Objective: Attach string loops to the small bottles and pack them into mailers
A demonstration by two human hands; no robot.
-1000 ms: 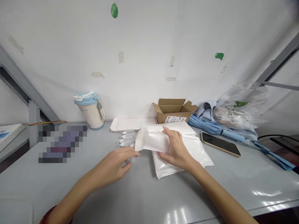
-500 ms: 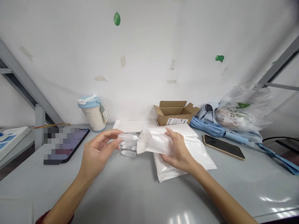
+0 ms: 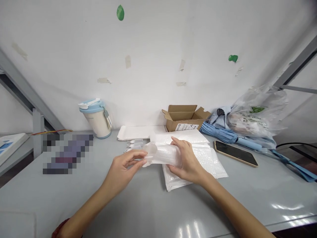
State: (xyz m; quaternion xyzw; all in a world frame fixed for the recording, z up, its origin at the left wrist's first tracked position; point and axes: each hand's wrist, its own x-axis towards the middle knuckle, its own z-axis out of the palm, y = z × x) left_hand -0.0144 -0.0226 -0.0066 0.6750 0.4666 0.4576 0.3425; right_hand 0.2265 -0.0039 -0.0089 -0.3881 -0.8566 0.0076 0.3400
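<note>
A white bubble mailer (image 3: 164, 154) is gripped in my right hand (image 3: 187, 160), bent into a rounded shape with its mouth facing left. At that mouth, the fingers of my left hand (image 3: 128, 163) pinch the end of a small translucent dropper bottle, most of which is hidden by the mailer's flap. Several similar dropper bottles (image 3: 135, 144) lie on the table just behind my left fingertips. More white bubble mailers (image 3: 203, 162) are stacked flat under and to the right of my right hand.
Behind the mailers stand an open cardboard box (image 3: 184, 122) and a flat white package (image 3: 138, 131). A cup (image 3: 96, 122) with a blue lid and a blurred-out phone (image 3: 69, 155) are at left. On the right are a phone (image 3: 235, 153), a folded blue umbrella (image 3: 223, 134) and a plastic bag (image 3: 257, 115).
My left hand has moved right, bringing the dropper bottle from outside the mailer to its mouth. My right hand keeps its hold on the mailer. The view has shifted slightly.
</note>
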